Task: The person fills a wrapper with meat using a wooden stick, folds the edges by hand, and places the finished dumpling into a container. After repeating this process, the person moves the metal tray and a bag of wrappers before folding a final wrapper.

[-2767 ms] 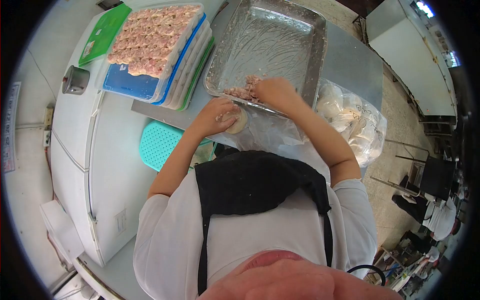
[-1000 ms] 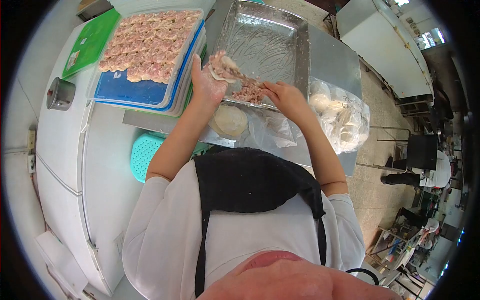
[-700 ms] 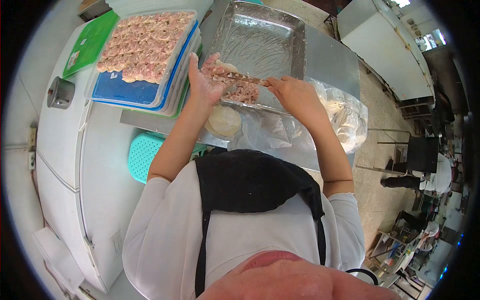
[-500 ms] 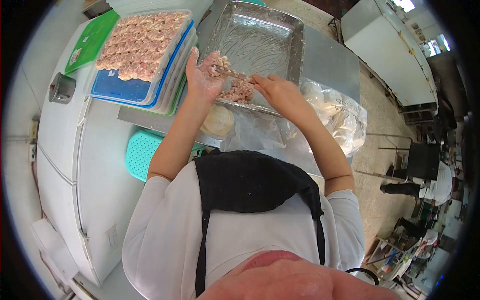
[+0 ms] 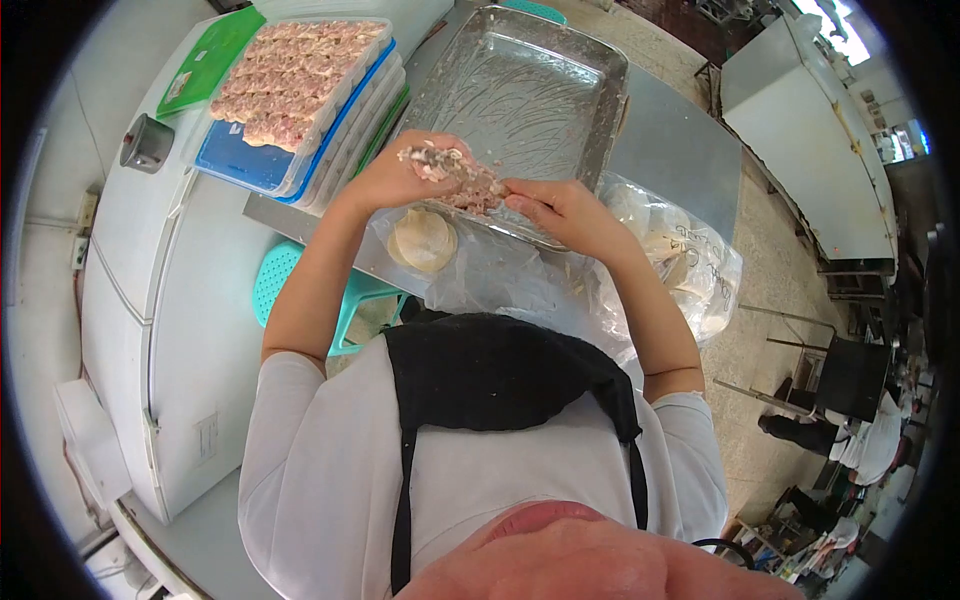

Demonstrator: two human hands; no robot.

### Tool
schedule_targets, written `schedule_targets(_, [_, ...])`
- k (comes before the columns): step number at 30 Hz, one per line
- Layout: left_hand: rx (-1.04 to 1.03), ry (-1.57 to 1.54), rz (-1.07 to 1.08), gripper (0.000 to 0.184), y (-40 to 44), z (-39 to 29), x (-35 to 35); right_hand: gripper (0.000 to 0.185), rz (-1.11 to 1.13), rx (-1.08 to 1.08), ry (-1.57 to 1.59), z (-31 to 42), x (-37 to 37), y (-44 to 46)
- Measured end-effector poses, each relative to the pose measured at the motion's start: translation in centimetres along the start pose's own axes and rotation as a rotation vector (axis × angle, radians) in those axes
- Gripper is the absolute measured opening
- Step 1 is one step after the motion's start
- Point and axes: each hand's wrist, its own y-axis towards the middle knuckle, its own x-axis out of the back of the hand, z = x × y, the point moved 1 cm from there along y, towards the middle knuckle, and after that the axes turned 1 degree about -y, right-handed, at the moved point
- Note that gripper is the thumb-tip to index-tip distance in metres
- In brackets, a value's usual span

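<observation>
My left hand (image 5: 392, 172) is cupped with fingers curled round a dumpling with pale pink minced meat (image 5: 436, 163) at its top; the wrapper is mostly hidden. My right hand (image 5: 566, 214) pinches the handle of a narrow, meat-smeared spatula (image 5: 484, 181), whose other end reaches the meat at my left hand. Just under the spatula, a mound of minced filling (image 5: 474, 198) lies in the near corner of a large metal tray (image 5: 612, 105). A stack of round dough wrappers (image 5: 423, 240) lies on plastic close below my left hand.
On the left, stacked plastic containers (image 5: 345, 130) hold rows of shaped dumplings (image 5: 300, 75). A green lid (image 5: 210, 60) and a metal pot (image 5: 147, 143) rest beyond. Bagged dough wrappers (image 5: 680, 262) lie right of the tray. A turquoise stool (image 5: 277, 278) stands below the table edge.
My left hand has turned and curled its fingers, from an open palm to a cupped grip round the dumpling, and come lower. My right hand still holds the spatula, slightly lower.
</observation>
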Motion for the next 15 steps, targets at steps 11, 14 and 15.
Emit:
schedule_targets(11, [0.457, 0.018, -0.307, 0.035, -2.3, 8.2, -1.9, 0.029, -0.148, 0.040, -0.535, -1.8, -2.6, 1.0])
schedule_targets(14, [0.500, 0.090, -0.214, 0.042, -2.8, 7.3, -2.5, 0.027, -0.096, -0.039, -0.624, -5.1, -4.1, 1.0])
schedule_targets(15, [0.577, 0.159, -0.251, 0.046, -3.0, 6.4, -2.5, 0.026, -0.016, -0.146, -0.774, -6.5, -3.9, 1.1])
